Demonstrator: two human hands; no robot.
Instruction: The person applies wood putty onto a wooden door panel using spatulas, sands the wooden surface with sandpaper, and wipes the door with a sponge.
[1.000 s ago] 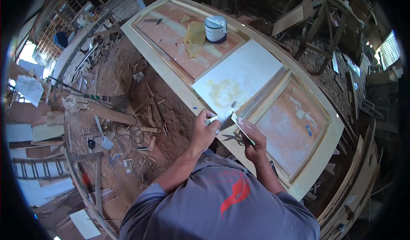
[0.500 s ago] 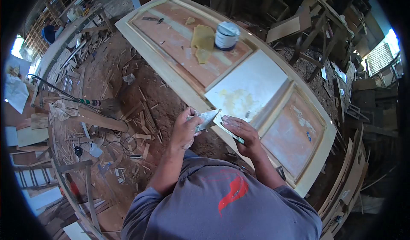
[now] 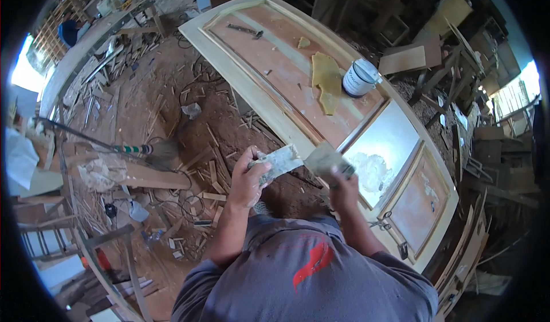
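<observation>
My left hand (image 3: pixel 246 180) is closed around a flat putty-smeared scraper (image 3: pixel 282 161), its blade pointing right. Facing it, my right hand (image 3: pixel 345 189) grips a second flat scraper (image 3: pixel 326 163), blurred by motion, its edge close to the first one. Both are over the near edge of a panelled wooden door (image 3: pixel 255 105). On the door lies a white board (image 3: pixel 401 140) bearing a patch of pale putty (image 3: pixel 375 172). Beyond it stand an open paint can (image 3: pixel 361 78) and a torn yellow sheet (image 3: pixel 326 87), which looks like sandpaper.
A hammer-like tool (image 3: pixel 245 31) lies at the door's far end, scissors (image 3: pixel 382 221) at its near edge. Wood scraps (image 3: pixel 215 176) litter the dirt floor. A broom (image 3: pixel 163 152) rests to the left. Another person (image 3: pixel 69 32) is at the far-left bench (image 3: pixel 77 64).
My view has shifted, so the door appears further right and lower. The right scraper has turned and is now blurred. The scissors at the near edge have come into view.
</observation>
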